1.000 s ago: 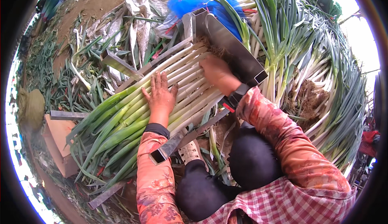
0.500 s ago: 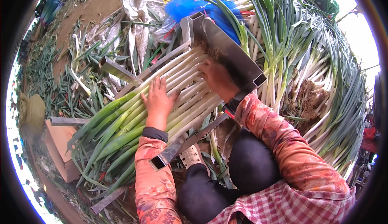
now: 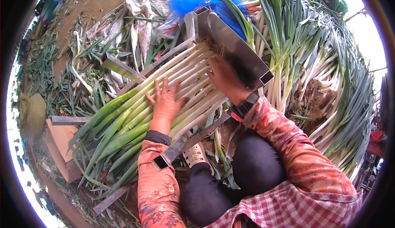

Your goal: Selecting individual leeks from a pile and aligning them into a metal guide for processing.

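"Bare brown earth point(image 3: 84, 12) fills the upper left of the view, and green leaf scraps point(image 3: 45, 80) lie thick down the left side. What's in the middle?"

"Leeks point(image 3: 131, 119), laid side by side in a metal rack point(image 3: 245, 49). Their white root ends sit at upper centre, close to the rack's end plate, and the green tops fan out toward the lower left."

"And the left hand point(image 3: 166, 104)?"

"Palm down on the stems, near the centre, with its fingers spread wide."

"What about the right hand point(image 3: 224, 76)?"

"That one's up by the root ends, its fingers bent over the white stems. I can't tell whether it grips any. There's a dark band point(image 3: 246, 104) on the wrist."

"Any more around?"

"Loads. One big pile of leeks point(image 3: 329, 84) takes up the right side, with a brown tangle of roots point(image 3: 314, 98) in it. Blue netting point(image 3: 205, 4) is bunched at upper centre, near crumpled white sheeting point(image 3: 142, 26)."

"And lower down?"

"Some cardboard point(image 3: 61, 141) at the lower left, dark-clad knees point(image 3: 257, 162) at lower centre, and red-and-white checked cloth point(image 3: 288, 207) along the bottom. Both sleeves point(image 3: 288, 137) are orange and flowered."
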A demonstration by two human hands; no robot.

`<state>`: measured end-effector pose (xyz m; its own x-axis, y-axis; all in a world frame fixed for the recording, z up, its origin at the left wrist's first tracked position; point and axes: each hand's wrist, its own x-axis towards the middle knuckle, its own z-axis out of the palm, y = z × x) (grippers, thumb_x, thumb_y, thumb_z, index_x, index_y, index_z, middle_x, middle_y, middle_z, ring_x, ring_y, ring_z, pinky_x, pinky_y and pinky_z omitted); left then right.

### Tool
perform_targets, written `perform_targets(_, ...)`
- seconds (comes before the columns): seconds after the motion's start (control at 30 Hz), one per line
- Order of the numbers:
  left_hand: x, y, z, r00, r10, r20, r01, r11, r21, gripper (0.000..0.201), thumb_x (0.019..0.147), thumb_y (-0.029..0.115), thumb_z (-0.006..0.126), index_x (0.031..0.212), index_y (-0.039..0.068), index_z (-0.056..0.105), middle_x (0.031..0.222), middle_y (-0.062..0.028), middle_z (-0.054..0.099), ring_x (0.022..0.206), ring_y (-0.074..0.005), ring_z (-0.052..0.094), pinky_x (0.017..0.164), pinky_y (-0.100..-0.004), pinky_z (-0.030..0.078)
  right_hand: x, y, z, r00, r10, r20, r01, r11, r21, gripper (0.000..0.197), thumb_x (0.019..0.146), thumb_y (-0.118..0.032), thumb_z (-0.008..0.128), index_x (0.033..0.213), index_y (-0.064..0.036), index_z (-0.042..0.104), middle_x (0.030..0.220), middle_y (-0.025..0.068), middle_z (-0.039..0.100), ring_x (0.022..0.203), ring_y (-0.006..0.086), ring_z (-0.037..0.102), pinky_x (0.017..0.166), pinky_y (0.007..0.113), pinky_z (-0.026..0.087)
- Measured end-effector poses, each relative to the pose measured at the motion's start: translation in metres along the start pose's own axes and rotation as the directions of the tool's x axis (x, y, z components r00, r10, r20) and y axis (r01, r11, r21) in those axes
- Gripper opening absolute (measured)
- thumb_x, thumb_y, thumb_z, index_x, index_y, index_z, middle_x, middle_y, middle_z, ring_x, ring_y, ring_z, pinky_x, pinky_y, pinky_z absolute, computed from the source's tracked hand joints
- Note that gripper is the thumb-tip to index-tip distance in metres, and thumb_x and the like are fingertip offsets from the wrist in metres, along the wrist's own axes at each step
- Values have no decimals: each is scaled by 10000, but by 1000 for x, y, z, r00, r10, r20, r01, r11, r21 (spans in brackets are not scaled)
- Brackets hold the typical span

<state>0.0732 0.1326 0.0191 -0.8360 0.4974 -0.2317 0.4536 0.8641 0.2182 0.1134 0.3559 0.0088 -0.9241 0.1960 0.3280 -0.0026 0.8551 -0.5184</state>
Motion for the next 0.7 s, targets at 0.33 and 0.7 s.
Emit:
perform_targets(0.33,-1,5,-7,997,-20,78,19,1000,11,706,777,611,523,1396,388,266,1508,-75,131,1390,-319,25,1032,-612,-51,13,-7,-13,767,111,632,154,924,-349,200,722,-129,570,892,-90,666,930,106,629,911,298,600,806,424,437)
perform_targets(0.7,-1,1,0,999,0,44,-1,999,40,754,737,742,416,1392,407,252,1511,-67,109,1390,-320,1,1022,-637,-58,40,-27,-29,489,257,833,188,902,-389,196,684,-97,617,841,-6,690,919,155,662,880,310,638,745,390,508)
